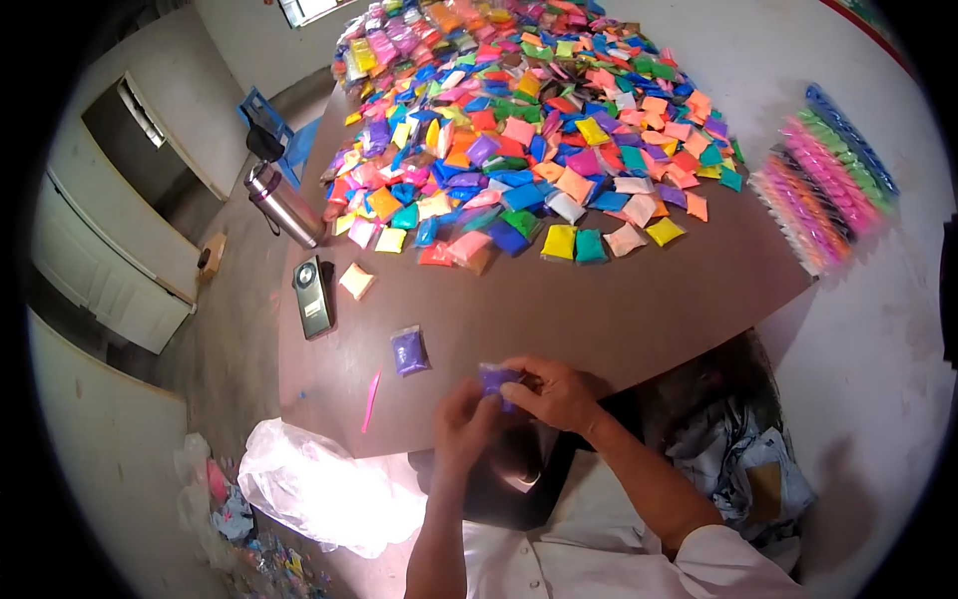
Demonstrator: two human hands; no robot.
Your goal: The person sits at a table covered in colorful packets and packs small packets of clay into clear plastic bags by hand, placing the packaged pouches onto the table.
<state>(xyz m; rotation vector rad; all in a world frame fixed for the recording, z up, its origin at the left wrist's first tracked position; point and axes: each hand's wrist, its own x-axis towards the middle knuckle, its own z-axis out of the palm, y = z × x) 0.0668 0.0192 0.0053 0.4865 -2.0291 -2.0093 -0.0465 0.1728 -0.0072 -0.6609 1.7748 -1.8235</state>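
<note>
In the head view, the left hand (465,419) and right hand (559,397) pinch a small purple clear-plastic packet (495,378) between their fingers. Left of them, another flat, square purple packet (408,351) lies near a thin bright-pink stick (371,402). Beyond the hands, a heap of small multicoloured plastic packets (519,130) spreads over the smooth brown table (639,309).
</note>
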